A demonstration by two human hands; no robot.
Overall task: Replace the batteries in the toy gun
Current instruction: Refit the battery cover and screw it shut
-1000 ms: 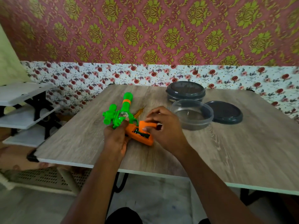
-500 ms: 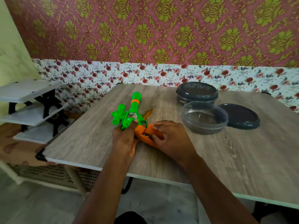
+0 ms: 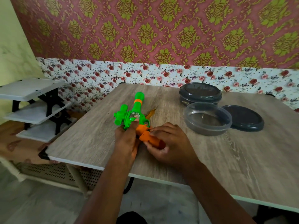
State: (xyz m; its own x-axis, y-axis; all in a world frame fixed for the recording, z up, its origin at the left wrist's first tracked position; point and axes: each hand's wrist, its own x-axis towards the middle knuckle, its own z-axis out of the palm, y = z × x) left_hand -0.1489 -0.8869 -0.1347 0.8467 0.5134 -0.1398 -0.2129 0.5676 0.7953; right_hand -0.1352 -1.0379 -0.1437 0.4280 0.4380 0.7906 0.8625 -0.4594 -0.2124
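Right, both hands are on the toy gun (image 3: 137,109), which lies on the bench (image 3: 242,159) with its green barrel pointing away from the person. The left grip (image 3: 127,141) is clenched round the green body where it joins the orange handle (image 3: 145,136), one fingertip up by the shiny sticker. The right grip (image 3: 171,146) has thumb and fingers pinched on the butt end of that handle, just beside the left.

Containers next. Beyond the right grip and to its right stands a clear round tub (image 3: 208,130), uncovered, with only its dark base showing through the wall. Touching it on the far side is a second tub (image 3: 200,92), capped with a dark lid, so its contents are hidden. A loose dark lid (image 3: 244,118) lies flat further to the right, tucked against the clear tub. An amber tool (image 3: 151,113), too blurred to name, rests just beyond the grips, beside the barrel.

And the change: a second ago the handle showed an open dark compartment and the right grip held an orange piece above it. Now orange plastic covers that face, and the right fingers have slid down to the butt. The left grip has not let go.
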